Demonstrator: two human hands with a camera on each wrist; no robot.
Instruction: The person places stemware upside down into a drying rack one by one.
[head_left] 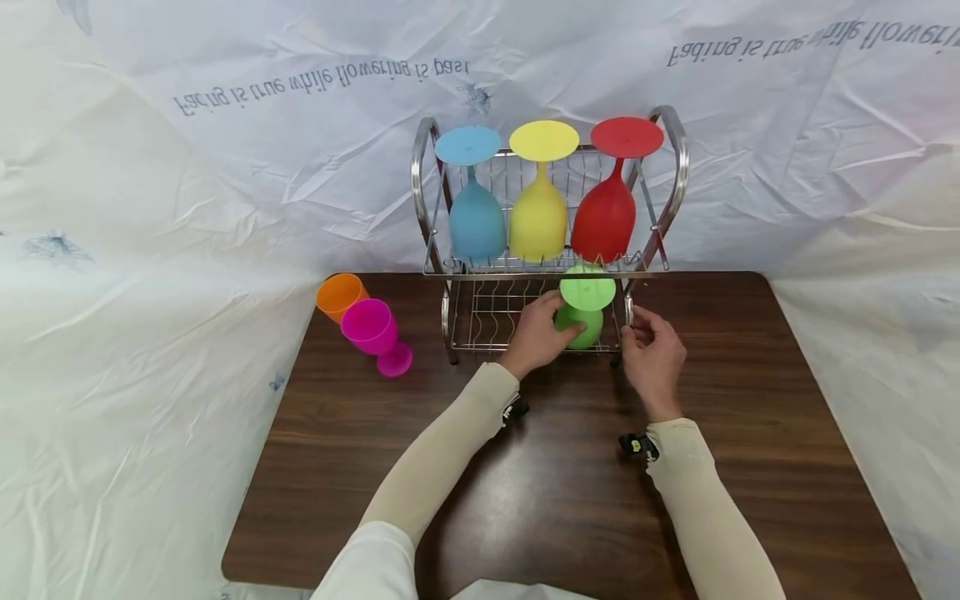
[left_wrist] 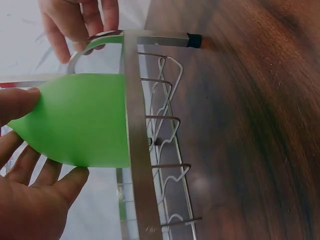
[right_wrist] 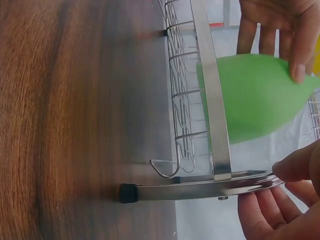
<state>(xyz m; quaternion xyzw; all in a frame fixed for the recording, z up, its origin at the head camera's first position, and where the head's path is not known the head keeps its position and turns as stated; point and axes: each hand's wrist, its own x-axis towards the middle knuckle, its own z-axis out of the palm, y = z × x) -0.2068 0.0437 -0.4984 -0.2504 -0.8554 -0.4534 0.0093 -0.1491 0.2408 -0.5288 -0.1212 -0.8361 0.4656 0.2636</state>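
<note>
Upside down on the lower tier of the metal dish rack [head_left: 447, 321], at its right end, stands a green goblet [head_left: 587, 292]. My left hand [head_left: 538, 335] holds its bowl, fingers on one side and thumb on the other, as the left wrist view shows. With thumb and fingers, my right hand [head_left: 654, 357] grips the rack's right side post [right_wrist: 250, 186]. Above, on the upper tier, a blue goblet [head_left: 477, 221], a yellow goblet [head_left: 538, 218] and a red goblet [head_left: 604, 218] stand inverted in a row.
An orange goblet [head_left: 341, 297] and a magenta goblet [head_left: 371, 327] stand upright on the brown table [head_left: 360, 467], left of the rack. White printed sheeting [head_left: 315, 150] hangs behind and beside the table.
</note>
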